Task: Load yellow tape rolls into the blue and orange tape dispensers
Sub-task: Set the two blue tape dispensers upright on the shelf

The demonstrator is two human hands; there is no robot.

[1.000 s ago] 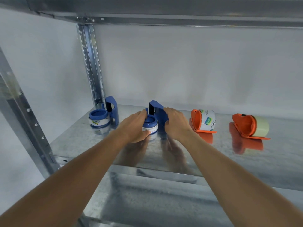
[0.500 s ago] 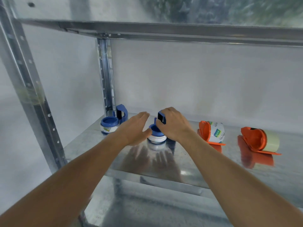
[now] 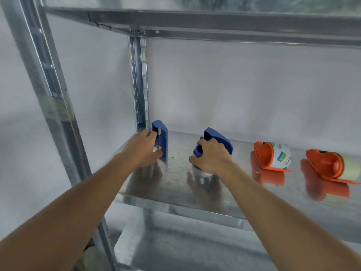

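While orange dispensers (image 3: 270,156) lie apart, hands (image 3: 143,148) grip blue dispensers (image 3: 218,138).

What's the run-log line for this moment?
left hand: grips left blue dispenser | right hand: grips second blue dispenser | orange dispensers: untouched

left blue dispenser (image 3: 163,138): upright at shelf's back-left corner, partly behind a hand | second blue dispenser (image 3: 218,140): mid-shelf, tilted, gripped | orange dispenser (image 3: 263,156): on its side, holding labelled white roll (image 3: 282,156) | far-right orange dispenser (image 3: 322,163): on its side, holding pale yellow roll (image 3: 351,168)
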